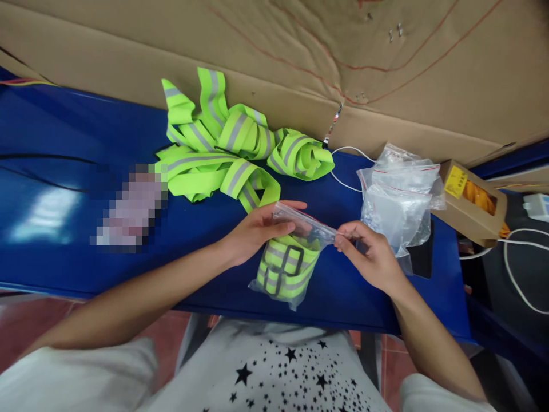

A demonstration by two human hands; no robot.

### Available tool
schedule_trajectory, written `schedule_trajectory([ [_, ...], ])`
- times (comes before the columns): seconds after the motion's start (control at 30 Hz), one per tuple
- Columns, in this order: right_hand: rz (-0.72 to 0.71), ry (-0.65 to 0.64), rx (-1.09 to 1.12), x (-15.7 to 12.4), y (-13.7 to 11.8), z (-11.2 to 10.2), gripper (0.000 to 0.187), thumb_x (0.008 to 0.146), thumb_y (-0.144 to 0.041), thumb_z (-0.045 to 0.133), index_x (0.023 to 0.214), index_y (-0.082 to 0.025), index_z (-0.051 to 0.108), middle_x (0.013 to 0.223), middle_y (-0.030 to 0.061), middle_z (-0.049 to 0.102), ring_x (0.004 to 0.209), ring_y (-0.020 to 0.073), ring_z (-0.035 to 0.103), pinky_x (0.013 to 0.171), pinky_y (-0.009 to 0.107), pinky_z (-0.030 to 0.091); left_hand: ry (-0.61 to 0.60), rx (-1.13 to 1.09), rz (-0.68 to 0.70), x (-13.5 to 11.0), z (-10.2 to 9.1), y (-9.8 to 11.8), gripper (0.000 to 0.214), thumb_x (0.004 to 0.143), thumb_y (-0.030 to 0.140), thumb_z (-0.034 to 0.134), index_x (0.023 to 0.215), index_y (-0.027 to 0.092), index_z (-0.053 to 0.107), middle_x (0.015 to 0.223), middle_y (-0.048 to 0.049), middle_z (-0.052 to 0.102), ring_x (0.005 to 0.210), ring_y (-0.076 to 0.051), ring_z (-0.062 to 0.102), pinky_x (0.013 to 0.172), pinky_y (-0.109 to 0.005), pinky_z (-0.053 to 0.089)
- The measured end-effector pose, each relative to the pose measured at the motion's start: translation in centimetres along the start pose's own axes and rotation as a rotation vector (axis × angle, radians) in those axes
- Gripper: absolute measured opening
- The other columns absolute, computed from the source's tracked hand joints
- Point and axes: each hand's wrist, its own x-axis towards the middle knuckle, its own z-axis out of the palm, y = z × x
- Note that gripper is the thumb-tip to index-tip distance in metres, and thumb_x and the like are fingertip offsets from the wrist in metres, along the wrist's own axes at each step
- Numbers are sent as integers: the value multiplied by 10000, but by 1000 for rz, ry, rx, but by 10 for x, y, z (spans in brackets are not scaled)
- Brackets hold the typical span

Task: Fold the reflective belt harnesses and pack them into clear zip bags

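Observation:
A clear zip bag (323,232) hangs between my two hands over the front of the blue table. Inside it lies a folded neon-yellow reflective strap (274,252) with grey stripes and black buckles. My left hand (263,226) grips the bag's top edge at the left, thumb in front and fingers behind. At the right end of the zip strip, my right hand (369,252) pinches the bag between thumb and fingers. Just beyond my left hand lies a heap of loose reflective straps (240,134) of the same kind.
Several clear zip bags (397,194) are piled at the right, partly over a dark flat object (422,252). Beside them a cardboard box (476,209) shows orange contents. A blurred-out object (132,209) lies left on the blue table (77,252). Cardboard (295,51) lines the back.

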Motion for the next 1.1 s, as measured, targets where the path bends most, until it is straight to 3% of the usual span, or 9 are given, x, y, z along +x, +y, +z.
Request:
schedule_trajectory([
  [0.33,-45,90,33,0,-5,10,125,959,-290,647,858,-226,610,776,-7,616,687,133,559,651,273,450,-47,102,63,-7,7,-1,478,886,298,828,1338,207,698,1144,-75,819,1082,-225,783,988,-314,584],
  [1.1,-2,-65,199,4,-13,18,88,914,-235,626,850,-196,579,748,-35,552,653,91,506,585,229,369,-131,272,60,-9,17,-12,512,930,322,769,1396,160,633,1168,-97,798,1025,-184,765,889,-261,580],
])
